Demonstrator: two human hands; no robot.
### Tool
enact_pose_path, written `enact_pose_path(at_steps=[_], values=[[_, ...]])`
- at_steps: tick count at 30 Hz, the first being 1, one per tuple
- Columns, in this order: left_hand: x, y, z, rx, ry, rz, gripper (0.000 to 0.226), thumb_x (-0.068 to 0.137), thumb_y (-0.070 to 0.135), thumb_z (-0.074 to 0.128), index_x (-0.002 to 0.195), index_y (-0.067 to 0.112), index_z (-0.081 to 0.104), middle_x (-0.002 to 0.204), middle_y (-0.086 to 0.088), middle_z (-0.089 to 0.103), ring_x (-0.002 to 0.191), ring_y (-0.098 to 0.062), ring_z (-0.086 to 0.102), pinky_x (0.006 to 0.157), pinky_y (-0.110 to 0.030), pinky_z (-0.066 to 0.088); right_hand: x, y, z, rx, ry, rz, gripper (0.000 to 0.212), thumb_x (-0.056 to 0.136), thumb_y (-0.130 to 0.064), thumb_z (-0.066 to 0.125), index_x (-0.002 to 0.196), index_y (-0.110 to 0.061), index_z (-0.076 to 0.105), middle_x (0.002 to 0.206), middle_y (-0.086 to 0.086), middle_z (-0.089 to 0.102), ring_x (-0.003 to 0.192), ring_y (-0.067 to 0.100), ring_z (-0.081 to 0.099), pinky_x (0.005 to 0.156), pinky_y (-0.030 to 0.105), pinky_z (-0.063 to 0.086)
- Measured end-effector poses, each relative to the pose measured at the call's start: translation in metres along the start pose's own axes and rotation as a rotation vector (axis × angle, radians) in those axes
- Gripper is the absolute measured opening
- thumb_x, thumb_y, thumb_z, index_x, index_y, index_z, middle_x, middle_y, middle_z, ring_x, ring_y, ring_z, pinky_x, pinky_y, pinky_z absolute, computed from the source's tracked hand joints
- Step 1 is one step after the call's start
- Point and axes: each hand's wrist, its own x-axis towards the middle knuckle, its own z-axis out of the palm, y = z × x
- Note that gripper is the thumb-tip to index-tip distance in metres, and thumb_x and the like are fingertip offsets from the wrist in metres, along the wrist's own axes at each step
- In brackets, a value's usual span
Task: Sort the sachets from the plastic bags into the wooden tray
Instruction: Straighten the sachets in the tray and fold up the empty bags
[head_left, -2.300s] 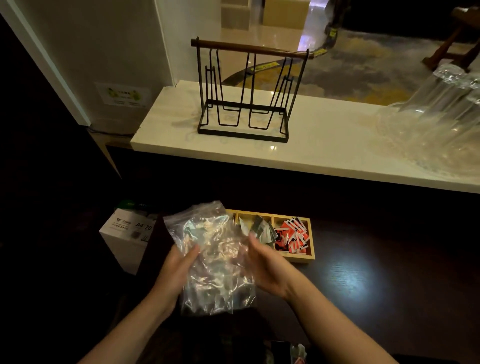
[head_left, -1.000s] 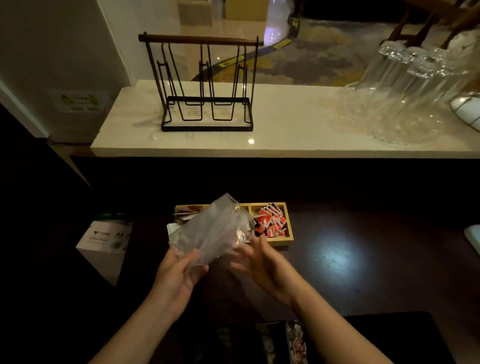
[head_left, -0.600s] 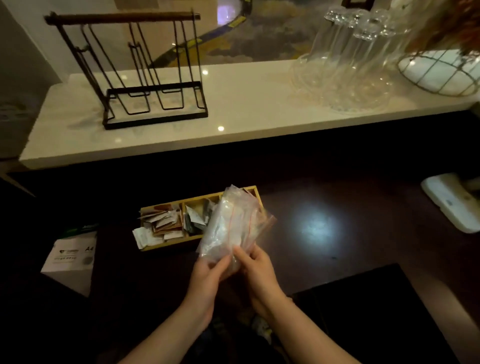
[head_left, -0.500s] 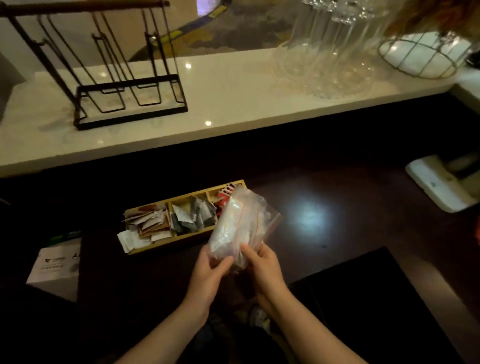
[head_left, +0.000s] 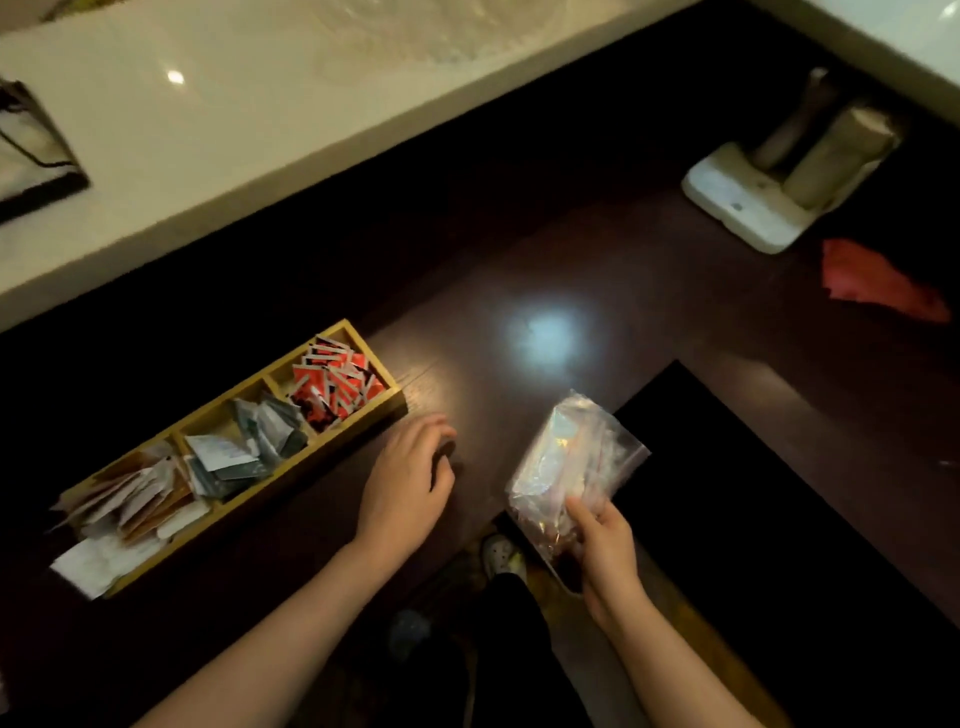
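Observation:
My right hand (head_left: 605, 551) grips the lower end of a crumpled clear plastic bag (head_left: 569, 462), held just above the dark table. My left hand (head_left: 410, 480) rests palm down on the table beside the tray, holding nothing, fingers loosely spread. The wooden tray (head_left: 363, 415) lies at the left with three compartments. Red and white sachets (head_left: 332, 382) fill the right one, grey-green sachets (head_left: 244, 447) the middle one, brown and white sachets (head_left: 140, 504) the left one. Some white sachets (head_left: 98, 564) spill over the tray's left end.
A pale stone counter (head_left: 234, 119) runs along the back, with a black wire rack (head_left: 31, 156) on its left. A white stand (head_left: 753, 202) and a red cloth (head_left: 878, 280) sit at the right. A black mat (head_left: 753, 519) covers the table's near right.
My left hand has let go of the plastic bag and come down onto the table by the tray. The right hand alone now holds the bag, moved right. The view has tilted downward.

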Motion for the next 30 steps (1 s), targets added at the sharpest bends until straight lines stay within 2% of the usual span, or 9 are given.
enact_pose_path(at_steps=[2, 5, 9, 14, 17, 21, 25, 27, 30], values=[[0.009, 0.000, 0.013, 0.083, -0.047, 0.052, 0.032, 0.090, 0.015, 0.052, 0.122, 0.019, 0.055, 0.141, 0.003, 0.047, 0.136, -0.013, 0.036, 0.112, -0.036, 0.035, 0.008, 0.011, -0.018, 0.011, 0.073, 0.013, 0.018, 0.093, -0.015, 0.055, 0.101, -0.002, 0.065, 0.088, 0.012, 0.073, 0.077, 0.026, 0.069, 0.071, 0.039, 0.054], [0.020, -0.002, 0.033, 0.201, -0.110, 0.124, 0.043, 0.093, 0.019, 0.047, 0.136, 0.023, 0.045, 0.152, 0.004, 0.034, 0.144, -0.014, 0.024, 0.117, -0.038, 0.025, 0.022, 0.029, -0.040, 0.101, 0.187, 0.073, 0.012, 0.094, -0.011, 0.052, 0.100, -0.012, 0.063, 0.088, 0.004, 0.070, 0.071, 0.016, 0.067, 0.065, 0.031, 0.052], [0.031, -0.008, 0.055, 0.329, -0.174, 0.183, 0.050, 0.093, 0.026, 0.039, 0.143, 0.028, 0.035, 0.156, 0.004, 0.027, 0.146, -0.015, 0.019, 0.119, -0.040, 0.019, 0.051, 0.061, -0.060, 0.194, 0.280, 0.230, 0.023, 0.093, -0.010, 0.053, 0.115, -0.006, 0.055, 0.091, 0.008, 0.066, 0.072, 0.020, 0.063, 0.049, 0.022, 0.054], [0.035, -0.010, 0.074, 0.509, -0.237, 0.193, 0.053, 0.093, 0.034, 0.029, 0.146, 0.032, 0.029, 0.156, 0.005, 0.027, 0.145, -0.016, 0.020, 0.118, -0.045, 0.019, 0.102, 0.109, -0.074, 0.212, 0.289, 0.434, 0.024, 0.092, -0.010, 0.054, 0.113, 0.002, 0.055, 0.083, 0.012, 0.062, 0.066, 0.021, 0.061, 0.042, 0.021, 0.051], [0.035, -0.010, 0.077, 0.511, -0.229, 0.194, 0.052, 0.093, 0.033, 0.031, 0.145, 0.030, 0.034, 0.155, 0.004, 0.030, 0.144, -0.017, 0.023, 0.116, -0.047, 0.020, 0.136, 0.138, -0.079, 0.264, 0.305, 0.511, 0.030, 0.091, -0.011, 0.054, 0.118, 0.003, 0.056, 0.087, 0.013, 0.063, 0.068, 0.022, 0.062, 0.046, 0.025, 0.053], [0.035, -0.011, 0.082, 0.499, -0.179, 0.210, 0.051, 0.093, 0.033, 0.032, 0.144, 0.029, 0.035, 0.154, 0.004, 0.029, 0.144, -0.018, 0.022, 0.117, -0.048, 0.018, 0.172, 0.172, -0.087, 0.277, 0.337, 0.591, 0.034, 0.092, -0.012, 0.052, 0.124, 0.000, 0.051, 0.084, 0.010, 0.061, 0.057, 0.017, 0.061, 0.042, 0.025, 0.051], [0.035, -0.013, 0.086, 0.493, -0.126, 0.232, 0.051, 0.092, 0.032, 0.033, 0.143, 0.029, 0.036, 0.153, 0.004, 0.030, 0.143, -0.018, 0.025, 0.116, -0.048, 0.018, 0.195, 0.195, -0.094, 0.317, 0.336, 0.619, 0.034, 0.094, -0.017, 0.051, 0.124, -0.002, 0.050, 0.095, 0.013, 0.060, 0.072, 0.024, 0.060, 0.043, 0.027, 0.053], [0.036, -0.014, 0.087, 0.487, -0.108, 0.237, 0.051, 0.092, 0.032, 0.032, 0.143, 0.028, 0.037, 0.153, 0.004, 0.031, 0.143, -0.019, 0.026, 0.115, -0.048, 0.017, 0.202, 0.203, -0.094, 0.365, 0.312, 0.644, 0.032, 0.096, -0.026, 0.050, 0.121, -0.007, 0.053, 0.095, 0.011, 0.062, 0.076, 0.024, 0.061, 0.050, 0.031, 0.055], [0.037, -0.013, 0.088, 0.475, -0.100, 0.231, 0.051, 0.091, 0.032, 0.032, 0.142, 0.028, 0.038, 0.153, 0.002, 0.033, 0.143, -0.020, 0.026, 0.115, -0.048, 0.016, 0.209, 0.209, -0.093, 0.326, 0.316, 0.714, 0.048, 0.093, -0.048, 0.045, 0.123, -0.011, 0.051, 0.094, 0.011, 0.063, 0.082, 0.027, 0.061, 0.065, 0.037, 0.051]])
